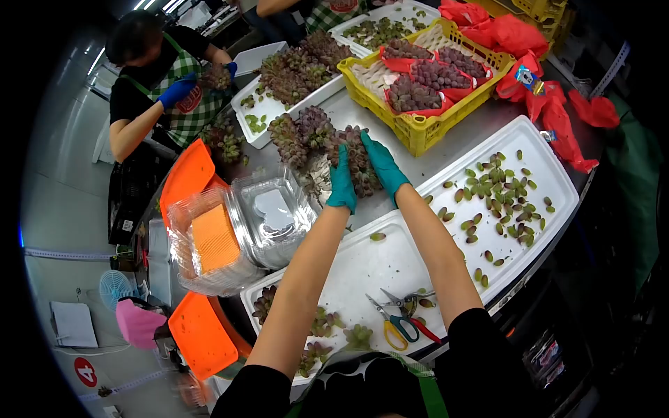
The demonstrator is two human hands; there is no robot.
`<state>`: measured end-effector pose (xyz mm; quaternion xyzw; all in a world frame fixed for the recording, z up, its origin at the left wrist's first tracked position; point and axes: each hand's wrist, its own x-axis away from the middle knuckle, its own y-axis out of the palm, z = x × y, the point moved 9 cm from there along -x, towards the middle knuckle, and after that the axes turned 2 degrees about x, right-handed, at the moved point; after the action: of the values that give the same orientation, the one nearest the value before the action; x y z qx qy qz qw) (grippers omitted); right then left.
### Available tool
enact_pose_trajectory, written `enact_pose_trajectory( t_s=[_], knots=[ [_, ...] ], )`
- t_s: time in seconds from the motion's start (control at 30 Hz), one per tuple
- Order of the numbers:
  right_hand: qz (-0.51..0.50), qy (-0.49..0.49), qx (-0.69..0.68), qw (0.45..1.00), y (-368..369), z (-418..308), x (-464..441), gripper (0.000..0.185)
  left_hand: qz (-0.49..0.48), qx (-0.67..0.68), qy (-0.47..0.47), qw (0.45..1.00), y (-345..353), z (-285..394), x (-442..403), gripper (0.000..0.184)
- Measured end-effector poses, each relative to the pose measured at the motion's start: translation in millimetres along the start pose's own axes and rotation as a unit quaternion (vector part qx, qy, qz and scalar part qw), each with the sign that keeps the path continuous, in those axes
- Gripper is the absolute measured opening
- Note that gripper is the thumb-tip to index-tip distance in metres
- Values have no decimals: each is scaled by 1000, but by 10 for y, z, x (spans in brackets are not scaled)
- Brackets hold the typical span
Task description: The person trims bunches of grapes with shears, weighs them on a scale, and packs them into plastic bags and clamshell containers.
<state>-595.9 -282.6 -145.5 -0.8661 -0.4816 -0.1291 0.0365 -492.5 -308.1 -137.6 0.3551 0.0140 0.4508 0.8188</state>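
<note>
Grape bunch (360, 171): dark purple-brown, dense, small berries; located over metal table (341, 108), beside other bunches (289, 136); resting or lifted, cannot tell. Left hand (342, 182) and right hand (382, 164), in teal gloves, open, fingers nearly straight, touching its opposite sides. Round red sign (85, 372), lower left: white "4". Label (531, 79) at upper right: too small for reading.

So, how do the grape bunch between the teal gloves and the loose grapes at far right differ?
The grape bunch is packed tight, while the loose grapes lie scattered. The bunch looks mostly dark purple; the loose grapes show more green. The left hand and right hand flank the bunch; neither touches the loose grapes. Both show some purple.
</note>
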Motion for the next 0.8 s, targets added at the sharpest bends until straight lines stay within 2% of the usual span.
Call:
enact_pose_trajectory(
  t_s=[0.1,0.13,0.23,0.27,0.37,0.4,0.47,0.5,0.53,0.57,0.63,0.7,0.77,0.8],
  knots=[
    [57,-83,12,995,7,-494,489,63,-32,90,-46,994,187,-7,224,54],
    [84,-76,100,989,-25,-465,452,59,-64,127,-15,990,235,13,218,56],
    [154,-177,187,954,-8,-1031,1070,60,-79,202,-9,976,516,117,751,56],
    [167,-207,192,945,18,-1208,1296,57,-91,188,21,978,570,199,882,60],
    [178,-369,202,890,98,-1695,2151,57,-144,241,23,959,690,366,1348,65],
    [182,-399,193,878,109,-1760,2431,60,-172,219,56,959,782,499,1590,71],
    [188,-454,176,853,135,-1843,3013,67,-281,234,31,930,879,578,2010,73],
    [242,-444,303,808,175,-1891,3304,82,-333,240,16,912,922,622,2229,73],
    [189,-407,170,877,193,-1747,3373,86,-377,272,-13,885,1057,715,2454,63],
    [131,-356,33,925,267,-1578,3442,90,-336,199,6,921,921,661,2548,60],
    [1,-293,-75,953,677,-1394,3838,94,-243,53,42,968,537,581,2899,53],
    [2,-310,-9,951,855,-1257,4059,94,-212,50,45,975,357,648,3180,52],
    [1,-353,41,935,1056,-1256,4270,94,-290,206,-16,934,292,763,3446,50],
    [10,-353,81,932,1151,-1248,4363,93,-232,182,-10,955,140,726,3453,51]
  ],
)
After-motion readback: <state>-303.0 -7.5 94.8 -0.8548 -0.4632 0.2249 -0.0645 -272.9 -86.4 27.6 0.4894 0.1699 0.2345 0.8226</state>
